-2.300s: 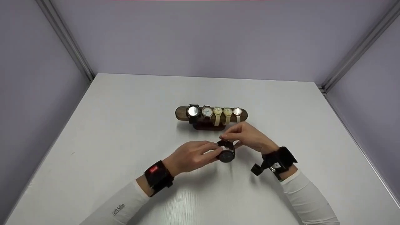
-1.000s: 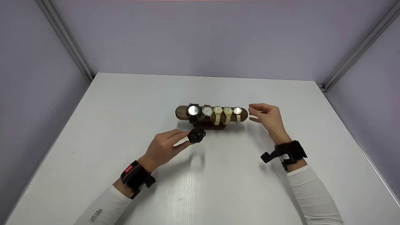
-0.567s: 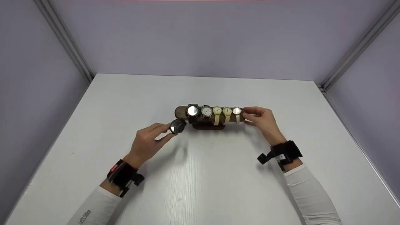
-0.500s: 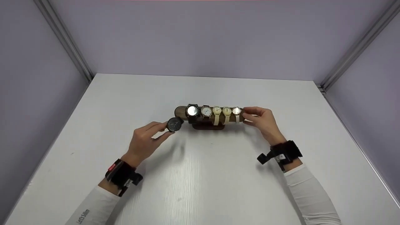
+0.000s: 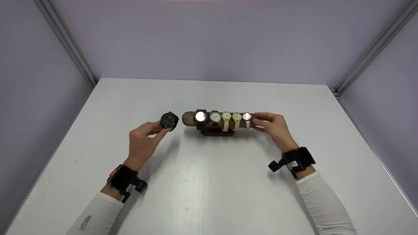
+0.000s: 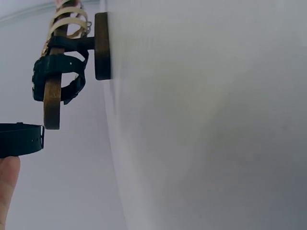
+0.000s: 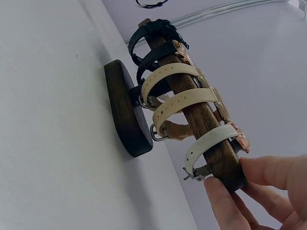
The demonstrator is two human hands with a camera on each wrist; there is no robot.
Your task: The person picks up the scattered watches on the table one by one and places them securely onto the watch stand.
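Black watch (image 5: 169, 120) is pinched between the thumb and fingertips of the left hand (image 5: 142, 141), held above the surface (image 5: 209, 182) just off the left end of the wooden watch stand (image 5: 188, 118), its dial facing up and its strap closed in a loop. In the left wrist view the strap loop sits level with the tip of the stand's bar, close to it but apart, with one fingertip (image 6: 7, 187) beneath it. Right hand (image 5: 273, 125) grips the opposite end of the bar, thumb and fingers curled around the wood just beyond the white-strapped watch (image 5: 247, 117). On the bar, counted from the held watch, stand a large black watch with a bright dial (image 5: 200, 117), a dark-strapped watch with a white dial (image 5: 215, 117), two cream-strapped watches (image 5: 226, 118) (image 5: 237, 118), then the white-strapped one. Between the held watch and the large black one lies a bare stretch of bar. A round dark base (image 7: 125, 115) carries the bar on the surface. Lilac walls (image 5: 209, 39) enclose the surface on three sides.
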